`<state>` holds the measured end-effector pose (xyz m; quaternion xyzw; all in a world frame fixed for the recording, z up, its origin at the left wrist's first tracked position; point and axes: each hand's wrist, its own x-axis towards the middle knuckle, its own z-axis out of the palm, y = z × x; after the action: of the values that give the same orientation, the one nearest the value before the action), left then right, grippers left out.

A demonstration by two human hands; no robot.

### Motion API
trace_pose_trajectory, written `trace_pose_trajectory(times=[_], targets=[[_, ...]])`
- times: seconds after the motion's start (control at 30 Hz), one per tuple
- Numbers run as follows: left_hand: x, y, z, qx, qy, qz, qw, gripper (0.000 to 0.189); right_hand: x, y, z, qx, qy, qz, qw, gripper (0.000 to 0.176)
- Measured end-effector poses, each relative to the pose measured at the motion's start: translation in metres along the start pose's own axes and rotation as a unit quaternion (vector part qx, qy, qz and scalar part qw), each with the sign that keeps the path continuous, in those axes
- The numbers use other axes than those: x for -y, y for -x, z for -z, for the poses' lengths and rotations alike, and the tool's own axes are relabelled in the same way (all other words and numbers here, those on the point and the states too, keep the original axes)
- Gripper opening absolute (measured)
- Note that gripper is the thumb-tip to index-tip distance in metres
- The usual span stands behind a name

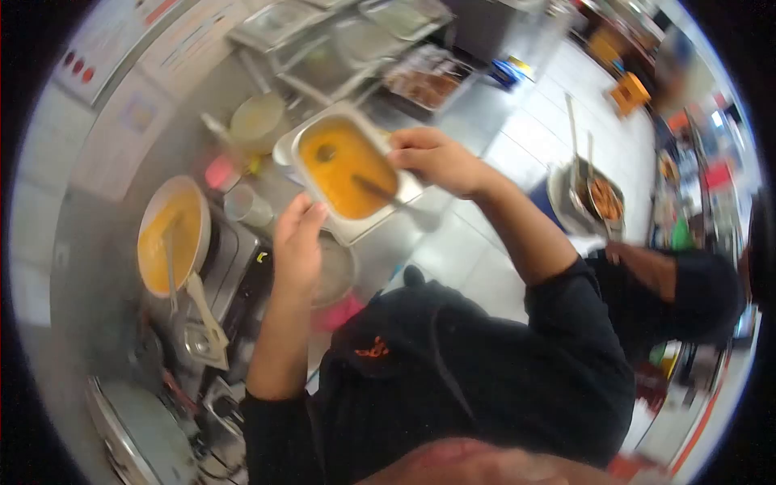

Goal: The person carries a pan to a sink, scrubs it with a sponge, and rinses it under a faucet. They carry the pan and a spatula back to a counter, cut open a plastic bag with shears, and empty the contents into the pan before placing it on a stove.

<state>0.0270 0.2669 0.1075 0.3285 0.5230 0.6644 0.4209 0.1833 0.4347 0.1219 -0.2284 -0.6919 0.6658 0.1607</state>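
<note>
A rectangular metal container (335, 162) holds orange-yellow liquid, with a dark-handled utensil resting in it. My left hand (299, 238) is at its near left corner, thumb on the rim and fingers against the side. At the right rim, my right hand (432, 159) has its fingers closed on the container's edge. On the stove at the left sits a light-coloured pan (202, 234) with yellow-orange sauce and a metal utensil in it. A round metal bowl (335, 271) is partly hidden behind my left hand.
Metal trays (339, 52) stand along the back counter, near a tray of brown food (428, 81). A pale pan (257, 121) and a clear cup (246, 206) are behind the stove. At the right, a co-worker in dark clothing (703, 295) is near a large pot (558, 190).
</note>
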Motion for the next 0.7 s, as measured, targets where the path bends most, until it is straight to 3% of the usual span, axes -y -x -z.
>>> trace_pose_trajectory(times=[0.1, 0.2, 0.33, 0.5, 0.57, 0.6, 0.63, 0.67, 0.7], targets=[[0.003, -0.05, -0.018, -0.01, -0.018, -0.033, 0.999, 0.013, 0.001, -0.04, 0.047, 0.036, -0.039, -0.014, 0.998, 0.01], [0.009, -0.1, -0.028, -0.063, -0.018, -0.031, 0.997, 0.015, 0.01, -0.08, 0.08, 0.056, -0.039, -0.019, 0.998, 0.013], [0.016, -0.161, -0.024, -0.07, -0.079, 0.004, 0.994, 0.011, 0.005, -0.143, 0.114, 0.077, -0.07, -0.052, 0.993, 0.014], [0.037, -0.23, -0.01, -0.085, -0.084, -0.03, 0.992, 0.011, 0.0, -0.21, 0.134, 0.054, 0.002, -0.028, 0.998, 0.012], [0.042, -0.254, 0.015, -0.122, -0.175, -0.068, 0.975, 0.012, -0.009, -0.249, 0.143, 0.082, 0.059, -0.013, 0.995, 0.014], [0.032, -0.253, 0.015, -0.094, -0.168, -0.063, 0.979, 0.013, -0.006, -0.257, 0.141, 0.121, 0.273, 0.068, 0.952, 0.014], [0.047, -0.269, 0.033, -0.15, -0.241, -0.071, 0.956, 0.014, -0.002, -0.266, 0.14, 0.127, 0.466, 0.161, 0.861, 0.019], [0.045, -0.273, 0.034, -0.122, -0.191, -0.061, 0.972, 0.015, -0.047, -0.315, 0.144, 0.11, 0.426, 0.216, 0.872, 0.021], [0.046, -0.281, 0.039, -0.136, -0.147, -0.009, 0.98, 0.012, -0.036, -0.313, 0.141, 0.081, 0.425, 0.197, 0.88, 0.029]])
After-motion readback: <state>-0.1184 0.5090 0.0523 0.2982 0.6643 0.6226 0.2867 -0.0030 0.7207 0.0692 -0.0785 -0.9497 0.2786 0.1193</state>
